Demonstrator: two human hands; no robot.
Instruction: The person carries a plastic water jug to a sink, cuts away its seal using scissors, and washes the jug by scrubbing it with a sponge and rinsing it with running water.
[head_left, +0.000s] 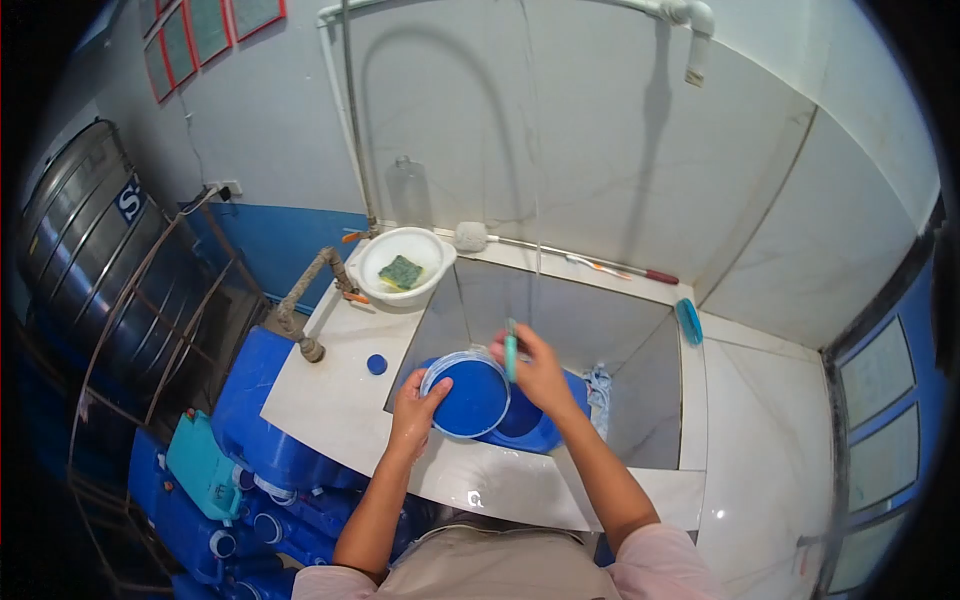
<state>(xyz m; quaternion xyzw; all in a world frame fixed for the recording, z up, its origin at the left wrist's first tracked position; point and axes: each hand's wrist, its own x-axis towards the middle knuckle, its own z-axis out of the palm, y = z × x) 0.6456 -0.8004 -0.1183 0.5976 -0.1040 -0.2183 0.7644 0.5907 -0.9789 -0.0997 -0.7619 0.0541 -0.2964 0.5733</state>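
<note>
My left hand grips the left rim of a round blue lid with a pale edge, tilted over the sink. Beside the lid's upper right edge, my right hand is closed on a small teal brush, somewhat blurred by motion. Beneath the lid, partly hidden by it and by my right forearm, a blue container stands in the tiled sink. A wet-looking blue and white cloth lies to the right of that container.
A white basin holds a green and yellow sponge. Nearby are a pipe tap and a small blue cap. Along the back ledge lie a long-handled brush and a teal scrubber. Blue jugs crowd the lower left.
</note>
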